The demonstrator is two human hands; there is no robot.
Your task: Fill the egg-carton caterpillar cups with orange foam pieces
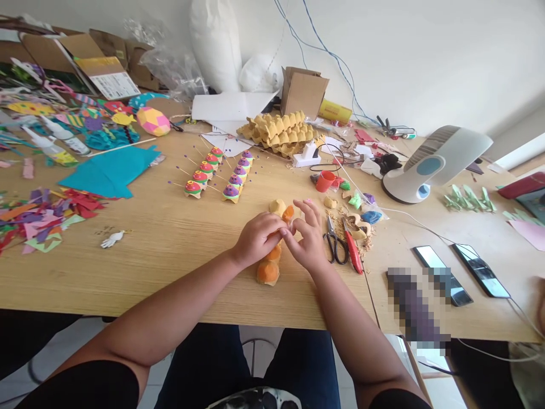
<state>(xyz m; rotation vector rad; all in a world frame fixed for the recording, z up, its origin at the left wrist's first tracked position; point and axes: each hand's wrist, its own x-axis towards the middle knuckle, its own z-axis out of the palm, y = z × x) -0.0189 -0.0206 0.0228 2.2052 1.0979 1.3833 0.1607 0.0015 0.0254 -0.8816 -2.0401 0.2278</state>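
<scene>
Orange-painted egg-carton strip [268, 271] runs straight away from the body (near end free), middle pinched by left hand [255, 238] and right hand [309, 241].

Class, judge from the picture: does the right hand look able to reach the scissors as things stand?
Probably yes. The scissors lie on the table just beside the right hand, nothing between them. It is busy on the carton strip, so it would need to let go first.
</scene>
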